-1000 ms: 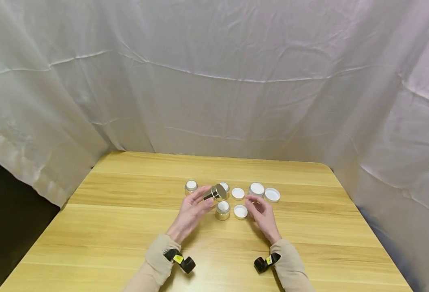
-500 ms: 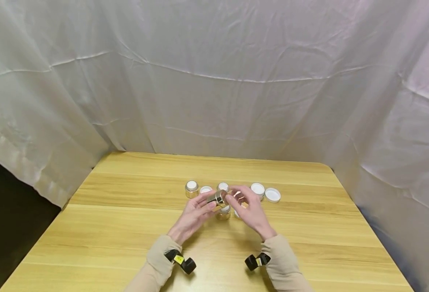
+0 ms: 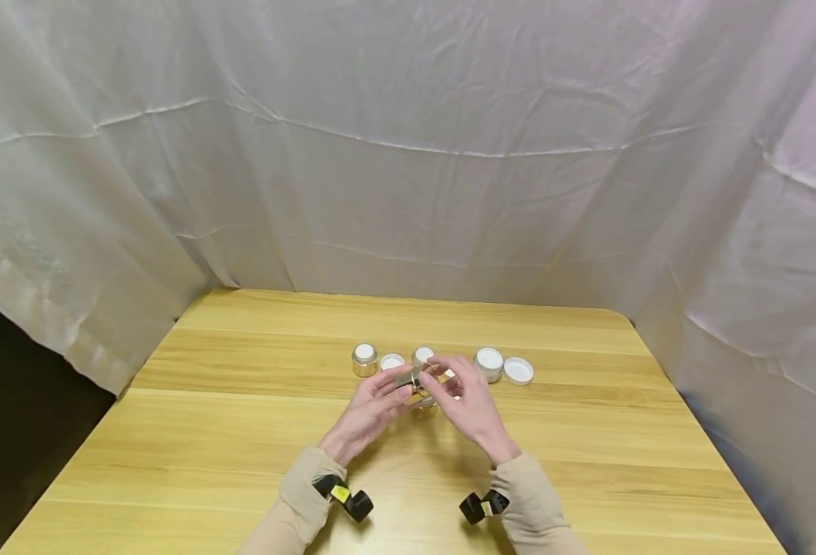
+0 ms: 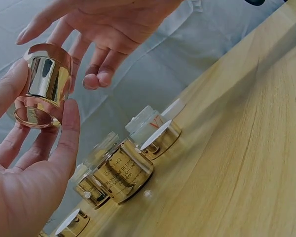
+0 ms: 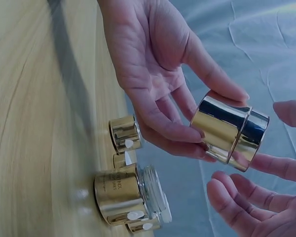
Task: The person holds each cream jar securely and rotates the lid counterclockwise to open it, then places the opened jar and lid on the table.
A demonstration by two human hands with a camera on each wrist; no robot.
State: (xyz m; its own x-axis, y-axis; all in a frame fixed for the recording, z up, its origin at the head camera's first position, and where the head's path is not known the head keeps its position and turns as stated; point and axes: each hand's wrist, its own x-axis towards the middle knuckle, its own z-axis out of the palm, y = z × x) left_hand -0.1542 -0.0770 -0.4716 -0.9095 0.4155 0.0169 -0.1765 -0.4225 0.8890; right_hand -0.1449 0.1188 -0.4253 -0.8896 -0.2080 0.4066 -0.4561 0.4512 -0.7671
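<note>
My left hand (image 3: 369, 408) grips a gold cream jar (image 4: 49, 76) above the table, its thumb and fingers round the side. The jar is tilted, with a shiny cap section; a seam runs round it in the right wrist view. Around its free end my right hand (image 3: 473, 401) is spread. In the right wrist view, a right finger touches the jar's end while the thumb (image 5: 288, 113) stands apart from it. Below the hands sits an uncapped gold jar (image 4: 122, 173), partly hidden in the head view.
Further back stand an uncapped gold jar (image 3: 364, 362), another jar (image 3: 423, 356) and a wider jar (image 3: 488, 364). Upturned lids (image 3: 391, 361) lie among them, a larger white lid (image 3: 518, 371) at the right. Grey cloth (image 3: 408, 193) hangs behind the wooden table (image 3: 206, 432).
My right hand has come left from beside the loose lids to the end of the held jar. The left hand keeps its grip, with the jar slightly shifted.
</note>
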